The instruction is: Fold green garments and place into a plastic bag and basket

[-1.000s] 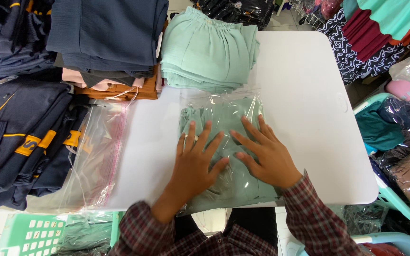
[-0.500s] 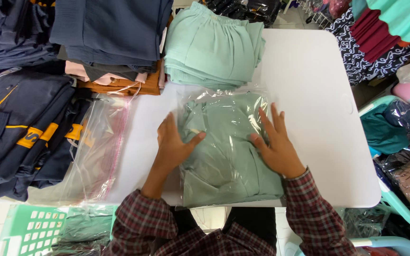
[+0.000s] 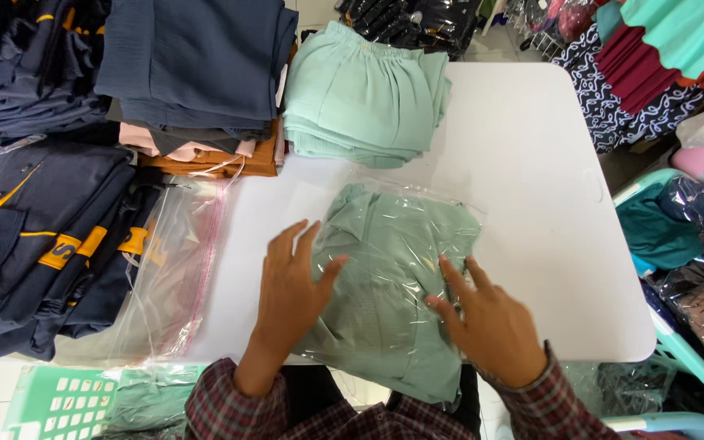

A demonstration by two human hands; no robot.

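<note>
A folded mint-green garment in a clear plastic bag (image 3: 389, 277) lies tilted on the white table (image 3: 531, 187), its near end hanging over the front edge. My left hand (image 3: 291, 285) rests flat on the bag's left side, fingers spread. My right hand (image 3: 490, 322) presses flat on its lower right part, fingers apart. Neither hand grips anything. Behind the bag sits a stack of folded mint-green garments (image 3: 364, 94).
Empty clear bags with a pink strip (image 3: 177, 261) lie to the left. Dark navy clothes with yellow trim (image 3: 50, 236) and a navy, pink and orange pile (image 3: 193, 73) fill the left. A green basket (image 3: 59, 403) stands below. Bagged clothes on a teal chair (image 3: 686, 244) crowd the right.
The bagged garment has turned so it lies skewed and nearer to me. Both hands slid down its sides toward the front edge.
</note>
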